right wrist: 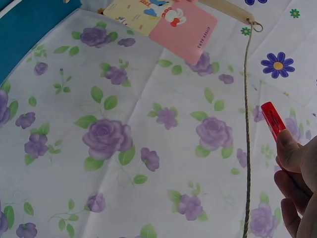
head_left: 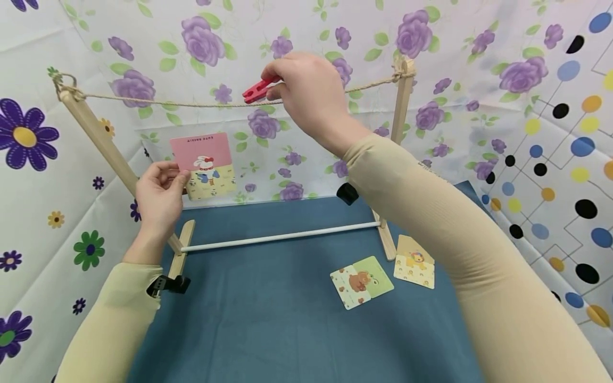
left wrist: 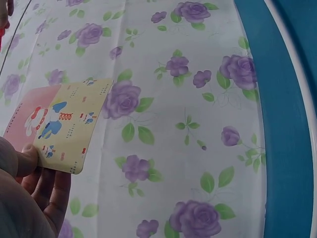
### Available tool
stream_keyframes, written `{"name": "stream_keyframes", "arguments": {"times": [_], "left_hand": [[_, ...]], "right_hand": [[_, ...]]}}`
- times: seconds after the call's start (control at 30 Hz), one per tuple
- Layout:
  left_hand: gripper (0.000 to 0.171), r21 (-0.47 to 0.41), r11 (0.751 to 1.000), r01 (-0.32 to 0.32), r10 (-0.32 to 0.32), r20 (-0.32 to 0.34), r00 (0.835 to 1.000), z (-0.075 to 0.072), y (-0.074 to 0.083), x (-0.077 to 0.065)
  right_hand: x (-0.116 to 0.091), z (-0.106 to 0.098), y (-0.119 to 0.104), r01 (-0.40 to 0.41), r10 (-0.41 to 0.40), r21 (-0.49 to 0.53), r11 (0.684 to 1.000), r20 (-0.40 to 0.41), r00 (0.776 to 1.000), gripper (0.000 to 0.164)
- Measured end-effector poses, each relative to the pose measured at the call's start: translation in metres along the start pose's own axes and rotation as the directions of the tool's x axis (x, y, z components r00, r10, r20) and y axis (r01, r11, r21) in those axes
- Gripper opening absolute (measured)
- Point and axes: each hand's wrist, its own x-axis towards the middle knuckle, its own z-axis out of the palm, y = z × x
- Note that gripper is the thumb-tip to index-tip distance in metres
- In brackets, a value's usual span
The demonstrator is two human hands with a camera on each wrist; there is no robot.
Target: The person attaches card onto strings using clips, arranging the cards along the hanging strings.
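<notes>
My left hand (head_left: 160, 194) pinches a pink and yellow card (head_left: 205, 166) with a rabbit on it by its left edge, thumb in front. The card is upright and hangs below the rope (head_left: 182, 103) in the head view. A red clothespin (head_left: 258, 91) sits between the thumb and fingers of my right hand (head_left: 308, 90), close to the rope near its middle. In the right wrist view the clothespin (right wrist: 273, 118) points away from the hand, beside the rope (right wrist: 247, 124). The left wrist view shows the card's (left wrist: 69, 129) printed face.
The rope is tied between two wooden posts (head_left: 102, 135), joined low down by a white rod (head_left: 282, 237). A bear card (head_left: 361, 282) and a yellow card (head_left: 414, 261) lie on the blue cloth (head_left: 268, 308) at right. Flowered sheets (head_left: 306, 154) stand behind.
</notes>
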Motion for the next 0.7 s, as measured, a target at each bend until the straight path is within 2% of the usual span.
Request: {"name": "stream_keyframes", "arguments": {"times": [0.17,0.4,0.7], "left_hand": [[0.017,0.002,1.000,-0.012,0.012,-0.003,1.000,0.002,0.004,0.000],[0.013,0.003,0.999,0.034,-0.034,-0.015,0.999,-0.002,0.002,0.004],[0.016,0.006,0.999,0.038,-0.037,-0.064,0.997,-0.006,0.005,0.013]], "right_hand": [[0.013,0.005,-0.010,-0.004,0.005,-0.053,0.999,0.012,1.000,0.025],[0.031,0.013,-0.034,-0.072,0.084,-0.107,0.992,0.113,0.990,0.027],[0.046,0.022,-0.062,-0.057,0.082,-0.151,0.987,0.164,0.983,0.025]]}}
